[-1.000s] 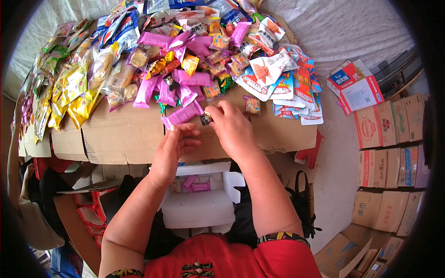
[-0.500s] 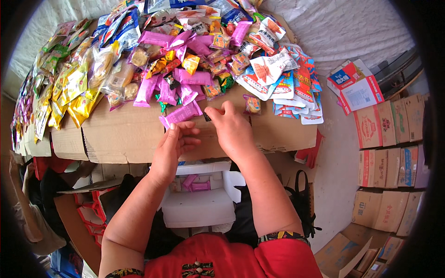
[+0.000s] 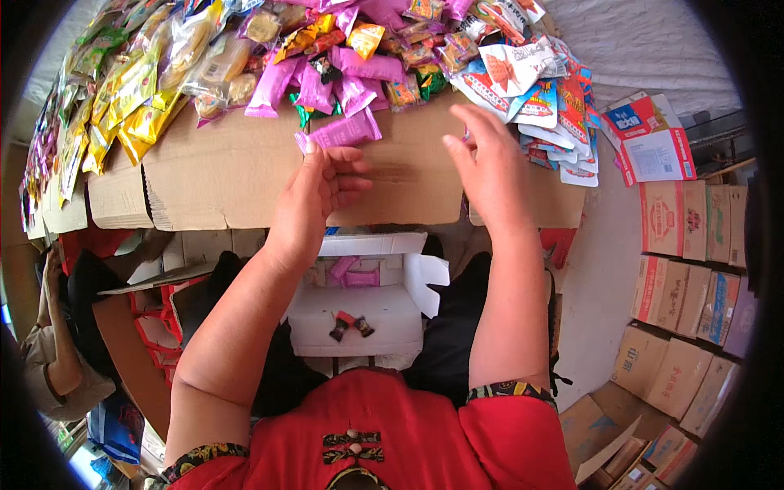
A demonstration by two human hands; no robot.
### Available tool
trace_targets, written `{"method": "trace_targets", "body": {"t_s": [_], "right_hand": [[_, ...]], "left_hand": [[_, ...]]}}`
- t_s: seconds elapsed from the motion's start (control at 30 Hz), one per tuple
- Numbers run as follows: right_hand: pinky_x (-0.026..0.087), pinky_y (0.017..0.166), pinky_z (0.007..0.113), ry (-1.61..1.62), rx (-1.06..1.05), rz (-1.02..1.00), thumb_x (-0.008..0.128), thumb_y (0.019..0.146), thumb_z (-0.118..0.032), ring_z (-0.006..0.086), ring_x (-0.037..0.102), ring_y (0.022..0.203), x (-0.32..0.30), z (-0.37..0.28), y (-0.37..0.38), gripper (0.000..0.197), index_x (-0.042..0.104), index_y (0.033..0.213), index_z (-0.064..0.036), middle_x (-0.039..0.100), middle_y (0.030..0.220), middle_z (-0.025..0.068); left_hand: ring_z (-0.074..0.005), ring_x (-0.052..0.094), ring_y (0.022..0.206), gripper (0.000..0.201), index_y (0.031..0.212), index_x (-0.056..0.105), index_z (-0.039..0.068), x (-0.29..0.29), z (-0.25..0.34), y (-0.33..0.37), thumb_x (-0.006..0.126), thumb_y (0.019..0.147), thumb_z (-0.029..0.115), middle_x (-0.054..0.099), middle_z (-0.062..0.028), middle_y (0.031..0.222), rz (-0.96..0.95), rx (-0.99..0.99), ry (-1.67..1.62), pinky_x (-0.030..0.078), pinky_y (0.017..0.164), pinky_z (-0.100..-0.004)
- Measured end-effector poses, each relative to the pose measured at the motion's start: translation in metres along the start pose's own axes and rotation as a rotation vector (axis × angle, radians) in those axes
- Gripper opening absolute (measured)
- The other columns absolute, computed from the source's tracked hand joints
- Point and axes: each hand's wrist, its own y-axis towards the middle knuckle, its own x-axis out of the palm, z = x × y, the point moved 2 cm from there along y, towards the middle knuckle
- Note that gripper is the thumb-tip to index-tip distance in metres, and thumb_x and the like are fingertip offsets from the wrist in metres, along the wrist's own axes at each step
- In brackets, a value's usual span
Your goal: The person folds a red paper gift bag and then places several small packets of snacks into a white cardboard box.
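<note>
"So, where's the pink pillow packet (image 3: 339, 132)?"
"On the cardboard sheet (image 3: 237, 192), by the left hand's (image 3: 312, 192) thumb; those fingers curl loosely, ungripping. The right hand (image 3: 492, 167) is relaxed, parted."
"Handling?"
"Probably light, slick, crushable; pinch its flat end."

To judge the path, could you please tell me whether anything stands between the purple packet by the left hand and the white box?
Yes: in this view the left hand, then the near edge of the cardboard, lies between the purple packet and the white box. Nothing else visible stands in the way.
</note>
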Motion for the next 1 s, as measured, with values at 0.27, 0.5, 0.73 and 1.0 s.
{"method": "trace_targets", "body": {"t_s": [0.27,0.5,0.73,1.0], "right_hand": [[0.054,0.087,0.044,-0.166,0.021,-0.101,0.072,0.085,-0.009,0.0335,0.064,0.106,0.014,0.010,-0.007,0.043,0.059,0.126,-0.0058,0.060,0.122,0.0121],[0.055,0.083,0.046,-0.195,0.038,-0.119,0.070,0.088,-0.012,0.0361,0.066,0.097,0.012,0.009,-0.010,0.036,0.062,0.123,-0.0068,0.062,0.117,0.0132],[0.054,0.086,0.038,0.488,0.082,-0.935,0.076,0.083,-0.024,0.0256,0.071,0.096,-0.004,-0.027,-0.009,0.035,0.069,0.111,-0.0038,0.074,0.105,0.0121],[0.056,0.087,0.042,0.303,-0.017,-0.224,0.069,0.092,-0.023,0.0312,0.067,0.107,0.037,-0.022,0.010,0.040,0.064,0.127,-0.0056,0.058,0.138,0.0153]], "left_hand": [[-0.0219,0.063,0.099,0.063,0.119,0.059,0.004,-0.001,0.000,-0.002,0.026,0.107,0.057,0.065,-0.0110,0.112,0.043,-0.019,0.035,0.047,0.093,-0.0358],[-0.0214,0.063,0.098,0.060,0.118,0.059,0.003,-0.004,-0.004,0.000,0.026,0.108,0.052,0.065,-0.0104,0.111,0.020,0.002,0.010,0.047,0.092,-0.0352],[-0.0223,0.063,0.098,0.059,0.120,0.058,0.002,-0.003,-0.002,-0.002,0.025,0.108,0.051,0.065,-0.0113,0.112,0.035,-0.007,0.006,0.047,0.093,-0.0357],[-0.0226,0.063,0.100,0.060,0.123,0.057,0.003,-0.001,-0.006,0.000,0.027,0.108,0.052,0.064,-0.0124,0.115,0.013,0.005,0.023,0.047,0.095,-0.0370]]}}
